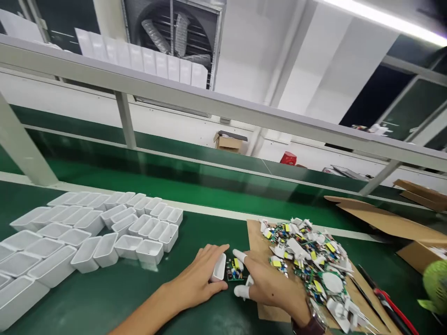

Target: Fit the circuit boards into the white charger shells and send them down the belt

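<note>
My left hand [204,270] is closed around a small white plastic casing [219,268], its open side showing. Just to the right, a small green circuit board [235,269] with a yellow-wrapped part stands close beside the casing. My right hand [267,279] has its thumb and forefinger, both in white finger cots, at the board's upper and lower edges, gripping it. A white piece [249,281] shows partly under that hand; whether it is joined to the board is hidden. A watch [316,318] is on my right wrist.
Rows of white casings [150,249] stand at left. A heap of circuit boards with white parts [307,256] lies on cardboard [254,232] at right, beside tweezers [370,302] and red-black pliers [391,304]. A green conveyor belt [209,193] runs behind, under a metal rail [244,104].
</note>
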Tool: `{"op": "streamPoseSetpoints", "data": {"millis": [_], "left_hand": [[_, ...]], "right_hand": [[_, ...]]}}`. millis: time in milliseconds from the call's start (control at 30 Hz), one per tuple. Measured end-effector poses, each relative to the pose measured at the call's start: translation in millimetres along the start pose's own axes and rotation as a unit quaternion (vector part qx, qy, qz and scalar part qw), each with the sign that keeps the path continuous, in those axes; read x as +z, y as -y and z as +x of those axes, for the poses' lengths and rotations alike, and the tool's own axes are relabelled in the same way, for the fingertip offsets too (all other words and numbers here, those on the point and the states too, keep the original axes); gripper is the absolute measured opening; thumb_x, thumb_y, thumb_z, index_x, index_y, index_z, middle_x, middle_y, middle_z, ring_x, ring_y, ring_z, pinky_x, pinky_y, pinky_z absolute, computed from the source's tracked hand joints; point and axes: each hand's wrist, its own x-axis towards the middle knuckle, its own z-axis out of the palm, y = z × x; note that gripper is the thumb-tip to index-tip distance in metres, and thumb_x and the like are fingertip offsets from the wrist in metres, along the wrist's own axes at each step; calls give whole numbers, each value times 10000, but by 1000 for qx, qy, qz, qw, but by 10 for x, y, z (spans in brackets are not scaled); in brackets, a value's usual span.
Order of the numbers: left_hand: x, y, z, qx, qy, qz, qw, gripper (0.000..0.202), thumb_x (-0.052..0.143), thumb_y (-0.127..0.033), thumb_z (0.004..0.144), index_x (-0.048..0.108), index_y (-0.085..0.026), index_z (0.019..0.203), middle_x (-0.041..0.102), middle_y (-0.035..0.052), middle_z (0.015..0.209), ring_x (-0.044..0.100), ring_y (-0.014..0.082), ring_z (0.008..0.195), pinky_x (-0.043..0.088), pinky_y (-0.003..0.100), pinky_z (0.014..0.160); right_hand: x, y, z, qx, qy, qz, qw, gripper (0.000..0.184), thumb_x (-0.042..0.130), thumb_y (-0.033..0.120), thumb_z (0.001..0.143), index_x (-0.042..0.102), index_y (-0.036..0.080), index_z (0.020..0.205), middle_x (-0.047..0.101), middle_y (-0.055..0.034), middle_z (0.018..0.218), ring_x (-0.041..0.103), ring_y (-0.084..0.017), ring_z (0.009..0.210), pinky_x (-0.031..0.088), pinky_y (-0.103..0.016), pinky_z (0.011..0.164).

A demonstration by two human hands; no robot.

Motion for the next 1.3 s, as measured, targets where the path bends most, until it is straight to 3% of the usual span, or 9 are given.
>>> {"op": "streamPoseSetpoints", "data": {"millis": [133, 233, 300, 500, 600, 733, 933, 1100, 1300], "left_hand": [[-228, 41, -94, -96, 46, -66, 992, 956, 915, -304, 761, 445, -284, 1594, 576, 146, 1458, 459, 427, 1437, 361, 674, 1203], [-307, 126, -133, -139, 66, -110, 982, 1184, 967, -318, 683, 309, -329, 1669, 502, 149, 1575, 309, 471, 1554, 318, 685, 1226], [-314, 180, -147, -132, 56, -136, 980, 1235, 979, -314, 657, 281, -360, 1675, 527, 128, 1562, 353, 455, 1542, 345, 655, 1226], [-219, 153, -113, -145, -17, -137, 980, 834, 909, -299, 744, 569, -291, 1506, 641, 109, 1385, 619, 357, 1277, 525, 497, 1107], [-141, 127, -115, -118, -62, -118, 984, 804, 864, -226, 778, 541, -282, 1512, 652, 98, 1342, 617, 320, 1237, 533, 472, 1095], [-69, 171, -150, -90, -109, -97, 985, 808, 814, -151, 811, 483, -286, 1536, 608, 106, 1405, 564, 320, 1298, 497, 505, 1136], [-15, 253, -171, -28, -154, -82, 984, 784, 763, -117, 865, 429, -307, 1548, 576, 107, 1410, 557, 308, 1293, 512, 491, 1120], [11, 281, -181, 10, -181, -69, 981, 741, 725, -136, 920, 392, -314, 1557, 565, 118, 1419, 545, 316, 1316, 510, 512, 1135], [-13, 257, -176, 59, -191, -44, 979, 658, 670, -115, 963, 400, -292, 1536, 592, 139, 1394, 542, 319, 1313, 535, 510, 1111]], "right_hand": [[42, -108, 194, -46, 9, 4, 999, 645, 675, 114, 809, 584, 123, 1448, 690, -178, 1300, 651, -341, 1264, 534, -478, 1100], [176, -228, 277, -59, -62, 87, 993, 616, 648, 184, 833, 579, 184, 1445, 694, -120, 1247, 689, -278, 1153, 576, -433, 1042], [340, -311, 331, -41, -119, 193, 973, 598, 657, 254, 852, 575, 224, 1443, 689, -85, 1225, 716, -230, 997, 611, -418, 974], [791, -358, 412, 43, -157, 570, 806, 809, 834, 526, 807, 509, 232, 1487, 723, -76, 1106, 666, -183, 779, 659, -376, 699], [798, -285, 412, 25, -133, 625, 769, 872, 890, 556, 761, 528, 254, 1494, 731, -95, 1171, 684, -194, 817, 653, -364, 699], [737, -202, 362, 1, -161, 564, 810, 781, 830, 514, 852, 516, 259, 1520, 711, -132, 1322, 738, -225, 970, 657, -392, 878], [555, -65, 309, -76, -281, 263, 920, 564, 621, 359, 994, 502, 236, 1531, 708, -128, 1335, 732, -248, 1143, 625, -352, 992], [397, 47, 348, -215, -345, 77, 911, 571, 591, 203, 959, 495, 257, 1519, 730, -118, 1293, 761, -281, 1071, 644, -403, 930], [558, 11, 377, -210, -340, 70, 914, 607, 593, 122, 908, 507, 242, 1497, 771, -111, 1169, 786, -289, 968, 669, -385, 818]]}}
